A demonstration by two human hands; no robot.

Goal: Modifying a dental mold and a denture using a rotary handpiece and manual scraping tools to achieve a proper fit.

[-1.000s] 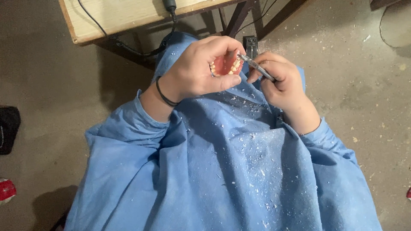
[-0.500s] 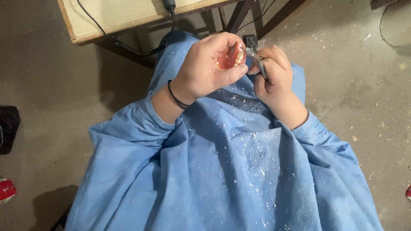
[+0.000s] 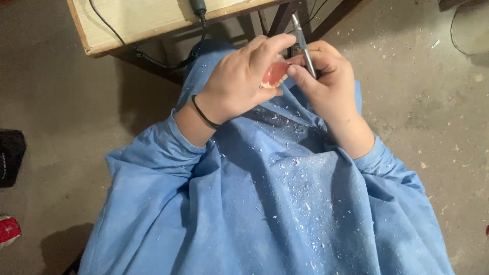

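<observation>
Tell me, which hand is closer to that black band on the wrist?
Left. The black band sits on the wrist just below the left hand; the right hand, holding a thin metal tool, is farther off across the pink denture.

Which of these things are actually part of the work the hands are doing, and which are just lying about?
In use:
- left hand holding the pink denture with pale teeth
- right hand holding the slim grey metal tool
- blue cloth gown, speckled with white shavings

Lying about:
- pale wooden table
- black cable
- black object on the floor
- red and white object
</observation>
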